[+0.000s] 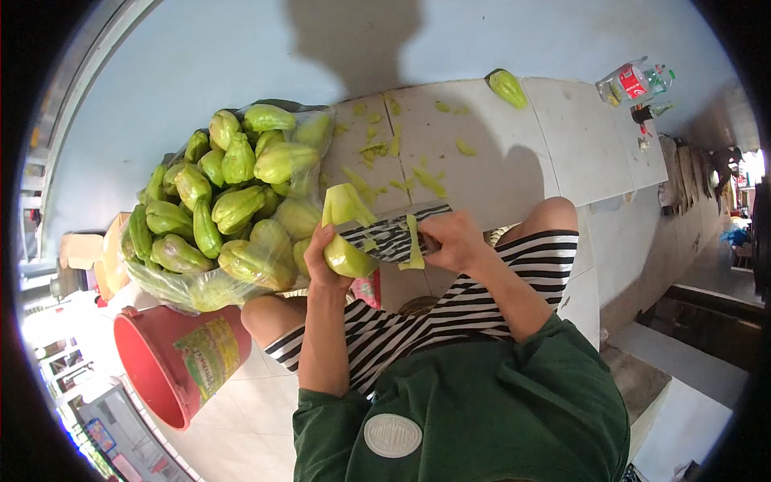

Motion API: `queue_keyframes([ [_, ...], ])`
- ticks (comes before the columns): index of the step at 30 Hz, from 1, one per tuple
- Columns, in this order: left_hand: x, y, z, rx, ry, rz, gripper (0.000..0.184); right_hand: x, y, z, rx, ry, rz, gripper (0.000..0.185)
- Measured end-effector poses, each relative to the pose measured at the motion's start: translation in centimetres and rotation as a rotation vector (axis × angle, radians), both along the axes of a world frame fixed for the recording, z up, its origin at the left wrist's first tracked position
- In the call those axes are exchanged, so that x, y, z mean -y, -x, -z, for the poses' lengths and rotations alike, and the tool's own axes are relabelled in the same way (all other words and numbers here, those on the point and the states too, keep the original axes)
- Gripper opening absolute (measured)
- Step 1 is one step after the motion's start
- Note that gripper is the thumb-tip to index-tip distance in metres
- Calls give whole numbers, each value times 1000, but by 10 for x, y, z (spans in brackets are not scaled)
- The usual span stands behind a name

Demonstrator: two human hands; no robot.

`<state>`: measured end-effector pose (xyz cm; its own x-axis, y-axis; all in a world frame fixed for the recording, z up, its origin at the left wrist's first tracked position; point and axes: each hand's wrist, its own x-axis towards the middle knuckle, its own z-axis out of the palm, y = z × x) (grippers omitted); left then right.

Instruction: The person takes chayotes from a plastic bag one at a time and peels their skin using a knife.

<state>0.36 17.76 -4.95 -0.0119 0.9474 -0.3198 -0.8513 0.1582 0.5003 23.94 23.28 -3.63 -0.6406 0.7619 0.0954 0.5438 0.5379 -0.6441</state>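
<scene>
My left hand (320, 255) is wrapped round a partly peeled chayote (344, 206), whose bared upper flesh looks pale and whose lower skin is glossy green. In my right hand (459, 241) is the handle of a broad knife (389, 234) with a black-and-white streaked blade. The blade lies across the chayote, hiding part of it. A long strip of peel (413, 243) clings to the blade close to my right fingers. Left of my left hand, many whole chayotes (233, 201) fill a clear plastic bag (189, 296).
Peel scraps (430, 181) litter the tiled ledge (498, 161) ahead. A single chayote (507, 88) lies by the wall, with a plastic bottle (630, 83) farther right. Below the bag is a red bucket (148, 353). A pinkish-red item (368, 289) shows between my legs.
</scene>
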Motion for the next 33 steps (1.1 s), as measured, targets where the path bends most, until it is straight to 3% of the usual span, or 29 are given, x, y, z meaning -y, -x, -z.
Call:
queue_keyframes([
  [5,2,2,0,92,-21,36,61,2,0,-7,-48,-85,-35,24],
  [10,5,4,0,93,-10,69,63,-6,3,30,-155,-236,22,28],
  [14,4,-10,-26,60,-175,186,65,-22,-1,39,-112,-103,205,27],
  [17,6,-10,-18,56,-90,143,69,-11,-2,16,-58,-157,157,27],
  [19,1,-5,-13,41,-74,104,69,-3,3,-8,-62,-7,7,27],
  [22,4,0,-15,-61,-48,98,68,5,7,-23,-174,-46,-103,26],
  [26,3,-3,-14,-101,-45,79,69,3,7,-6,-155,-214,-106,37],
  [29,0,-3,-14,-71,24,94,68,-8,9,21,-120,-135,34,34],
  [33,-1,-2,-13,-100,-68,100,70,-4,6,19,-86,-142,62,34],
])
